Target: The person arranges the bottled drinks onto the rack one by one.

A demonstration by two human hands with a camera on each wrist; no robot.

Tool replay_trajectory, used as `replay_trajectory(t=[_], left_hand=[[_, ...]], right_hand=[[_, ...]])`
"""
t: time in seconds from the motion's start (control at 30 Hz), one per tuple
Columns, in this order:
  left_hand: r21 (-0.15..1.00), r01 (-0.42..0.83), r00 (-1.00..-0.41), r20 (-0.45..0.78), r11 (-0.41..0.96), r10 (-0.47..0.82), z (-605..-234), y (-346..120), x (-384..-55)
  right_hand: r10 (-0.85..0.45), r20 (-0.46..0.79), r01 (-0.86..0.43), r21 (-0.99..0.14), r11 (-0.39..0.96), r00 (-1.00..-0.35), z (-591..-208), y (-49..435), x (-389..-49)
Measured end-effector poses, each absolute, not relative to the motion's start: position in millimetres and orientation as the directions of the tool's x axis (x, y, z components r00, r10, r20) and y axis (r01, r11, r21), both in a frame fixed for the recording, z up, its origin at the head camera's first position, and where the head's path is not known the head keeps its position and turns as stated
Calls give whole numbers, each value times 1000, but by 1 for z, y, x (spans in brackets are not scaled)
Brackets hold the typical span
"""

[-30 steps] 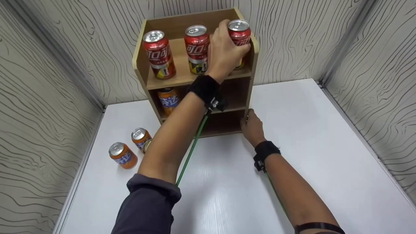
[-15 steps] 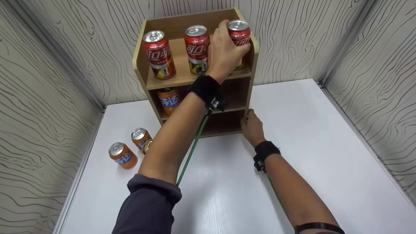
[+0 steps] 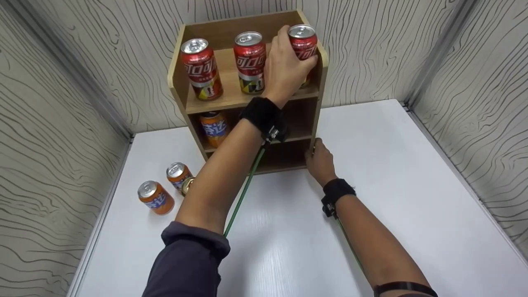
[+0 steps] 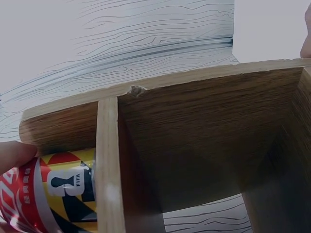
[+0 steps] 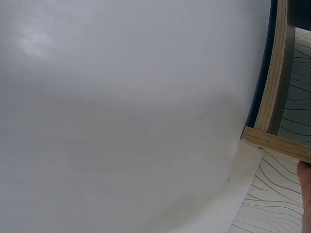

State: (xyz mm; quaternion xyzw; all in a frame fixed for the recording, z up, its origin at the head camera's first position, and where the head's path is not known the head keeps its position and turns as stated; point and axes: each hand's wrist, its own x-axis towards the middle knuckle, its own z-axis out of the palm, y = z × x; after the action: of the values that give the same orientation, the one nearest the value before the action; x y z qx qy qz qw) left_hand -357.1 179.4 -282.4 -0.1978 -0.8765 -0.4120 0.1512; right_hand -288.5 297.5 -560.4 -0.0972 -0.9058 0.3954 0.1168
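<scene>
Our left hand has its fingers curled round a red cylindrical metal can.
The can is upright at the right end of the top tier of a light-brown wooden shelf unit; our right hand touches the unit's lower right side, though how far its fingers close we cannot tell; two orange metal cans stand on the white surface.

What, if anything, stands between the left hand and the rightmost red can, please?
Nothing visible does: the left hand grips the rightmost red can directly, and the middle red can stands to one side.
</scene>
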Motion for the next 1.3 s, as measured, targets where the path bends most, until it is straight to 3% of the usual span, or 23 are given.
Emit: replay_trajectory(t=[0.43, 1.3], left_hand=[[667, 480, -871, 442, 570, 215, -281, 178, -352], [630, 579, -803, 549, 518, 231, -265, 162, -334]], right_hand=[[275, 141, 83, -740, 668, -951, -559, 297, -288], [270, 149, 78, -731, 678, -951, -561, 298, -291]])
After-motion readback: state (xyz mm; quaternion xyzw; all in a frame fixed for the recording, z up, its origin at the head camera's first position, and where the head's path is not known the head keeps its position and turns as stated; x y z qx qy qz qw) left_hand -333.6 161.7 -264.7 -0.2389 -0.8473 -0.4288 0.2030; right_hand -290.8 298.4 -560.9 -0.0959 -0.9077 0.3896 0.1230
